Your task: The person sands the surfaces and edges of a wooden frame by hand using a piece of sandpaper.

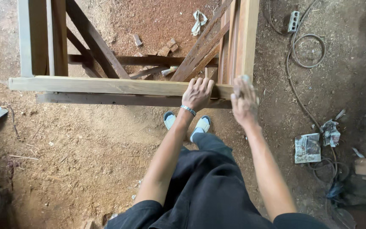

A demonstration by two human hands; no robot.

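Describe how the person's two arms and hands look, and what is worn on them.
Both arms are bare up to short black sleeves. The left hand has a thin light bracelet at the wrist. The right hand wears nothing and looks blurred. No gloves on either.

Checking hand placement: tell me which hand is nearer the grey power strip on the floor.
Right. The right hand is at the frame's corner, below the power strip; the left hand rests farther left on the rail.

The wooden frame [106, 86] is pale tan on its top rail and reddish brown on its slanted braces, the sawdust floor [85, 144] is orange-brown, the trousers [208, 186] are black, the slippers [202, 124] are light blue-white, and the wristband [188, 110] is silvery blue.
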